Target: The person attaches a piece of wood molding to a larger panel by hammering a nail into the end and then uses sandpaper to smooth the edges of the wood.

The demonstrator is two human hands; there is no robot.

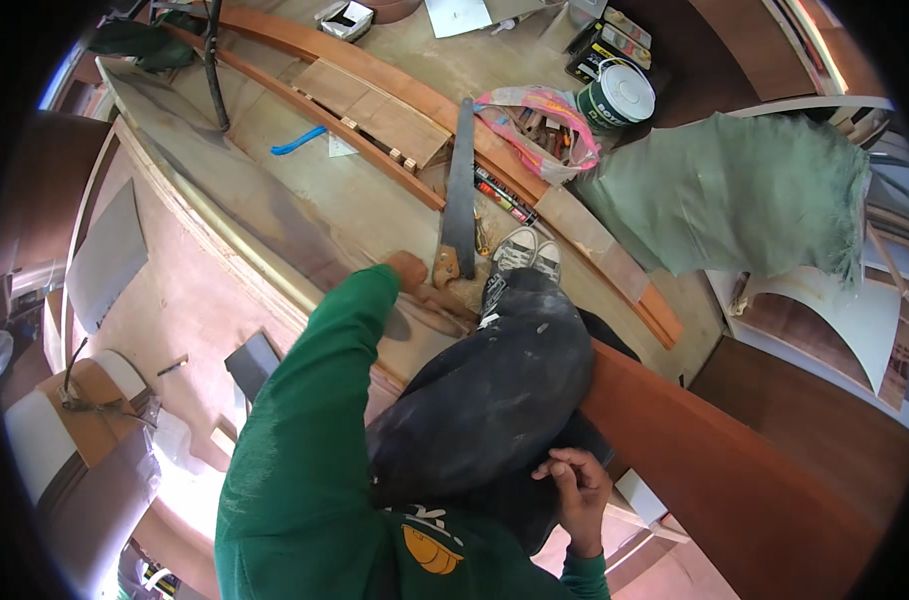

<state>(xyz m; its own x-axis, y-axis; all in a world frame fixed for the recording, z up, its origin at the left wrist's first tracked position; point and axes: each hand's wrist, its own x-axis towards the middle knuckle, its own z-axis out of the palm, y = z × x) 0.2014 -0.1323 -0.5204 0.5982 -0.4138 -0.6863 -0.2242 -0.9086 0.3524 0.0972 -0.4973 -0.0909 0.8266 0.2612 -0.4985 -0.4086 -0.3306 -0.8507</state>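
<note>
My left hand [409, 271], at the end of a green sleeve, reaches forward beside the wooden handle [446, 266] of a handsaw. The hand looks curled, but its fingers are partly hidden and blurred, so a grip on anything cannot be made out. The saw's dark blade [461, 180] points away from me across the long timber strips. Close to my lap, at the lower right, my right hand [579, 488] is loosely bent with its fingers apart and nothing visible in them. It hangs beside my dark trousers [484, 370].
A reddish-brown board [714, 460] slants along my right. Ahead lie a pink bag of tools [564, 120], a paint bucket [619, 97], a green cloth [734, 190] and two tubes [504, 195]. A blue strip [299, 141] lies at left, beyond a curved panel edge [214, 225].
</note>
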